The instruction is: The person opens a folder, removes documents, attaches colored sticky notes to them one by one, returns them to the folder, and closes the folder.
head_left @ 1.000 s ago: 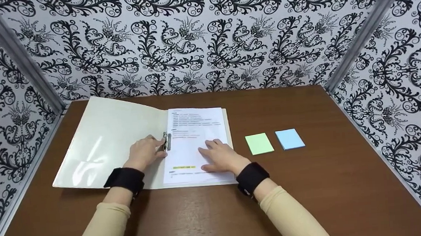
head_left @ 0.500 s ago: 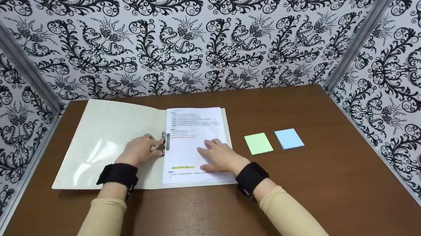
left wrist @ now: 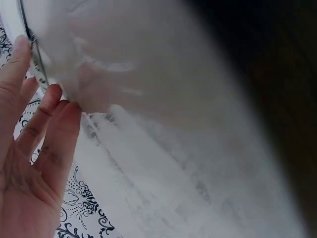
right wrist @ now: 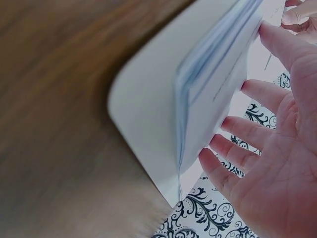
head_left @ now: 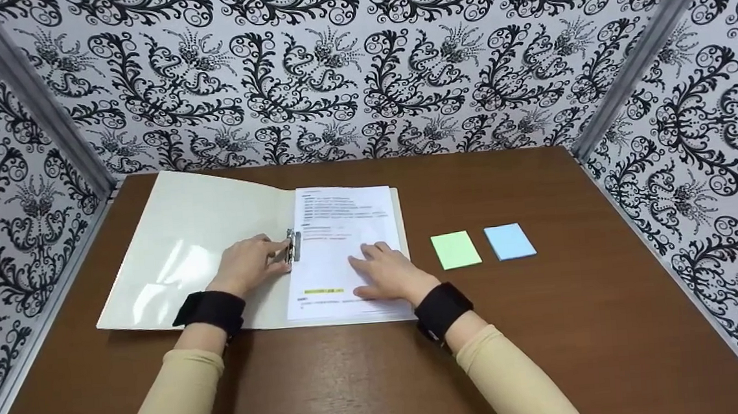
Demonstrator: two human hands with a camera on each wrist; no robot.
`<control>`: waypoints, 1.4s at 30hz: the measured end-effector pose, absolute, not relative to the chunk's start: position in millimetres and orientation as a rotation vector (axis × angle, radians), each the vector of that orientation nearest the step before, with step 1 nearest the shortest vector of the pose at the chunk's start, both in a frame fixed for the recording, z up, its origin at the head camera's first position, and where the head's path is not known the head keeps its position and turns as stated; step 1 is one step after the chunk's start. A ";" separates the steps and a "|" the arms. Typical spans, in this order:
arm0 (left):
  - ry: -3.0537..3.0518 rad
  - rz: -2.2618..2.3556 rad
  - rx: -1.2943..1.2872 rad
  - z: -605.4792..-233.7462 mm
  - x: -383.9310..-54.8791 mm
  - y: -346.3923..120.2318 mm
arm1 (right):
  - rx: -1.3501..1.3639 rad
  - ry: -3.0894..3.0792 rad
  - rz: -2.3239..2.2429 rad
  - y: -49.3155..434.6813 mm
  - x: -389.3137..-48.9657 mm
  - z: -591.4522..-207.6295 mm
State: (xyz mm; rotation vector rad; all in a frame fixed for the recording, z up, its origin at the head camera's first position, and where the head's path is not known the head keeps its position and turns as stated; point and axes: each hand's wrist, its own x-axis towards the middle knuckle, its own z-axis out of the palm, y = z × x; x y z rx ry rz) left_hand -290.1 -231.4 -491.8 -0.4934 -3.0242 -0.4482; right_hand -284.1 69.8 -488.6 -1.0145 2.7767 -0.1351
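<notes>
An open off-white ring binder (head_left: 183, 246) lies on the table, its cover spread to the left. On its right side rests a stack of printed paper (head_left: 328, 268), with one yellow-highlighted line. My left hand (head_left: 246, 264) holds the metal ring mechanism (head_left: 294, 246) at the spine between thumb and fingers; the fingers cover part of the metal. With fingers spread, my right hand (head_left: 390, 274) rests on the lower right of the top sheet. In the right wrist view its fingertips touch the paper (right wrist: 213, 104), whose layered edges show above the binder's back cover (right wrist: 143, 109).
To the right of the binder lie a green sticky-note pad (head_left: 456, 249) and a blue sticky-note pad (head_left: 510, 241). The brown wooden table (head_left: 329, 378) is bounded by patterned walls (head_left: 359, 71) at the back and sides.
My left hand has shifted slightly left along the ring mechanism, its wrist drawn back a little. The right hand stays on the paper. The whole view sways slightly.
</notes>
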 end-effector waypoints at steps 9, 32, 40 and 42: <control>-3.057 -0.392 -0.682 -485.9 -297.0 -238.0 | -0.998 2.768 -0.131 70.7 -285.0 -488.4; -3.002 -0.443 -0.686 -483.8 -297.3 -236.1 | -0.981 2.782 -0.115 70.2 -285.5 -489.9; -2.996 -0.574 -0.730 -480.8 -292.3 -242.6 | -0.982 2.776 -0.087 69.3 -283.4 -487.7; -3.007 -0.607 -0.714 -480.3 -291.4 -243.8 | -0.985 2.778 -0.078 69.0 -282.8 -487.7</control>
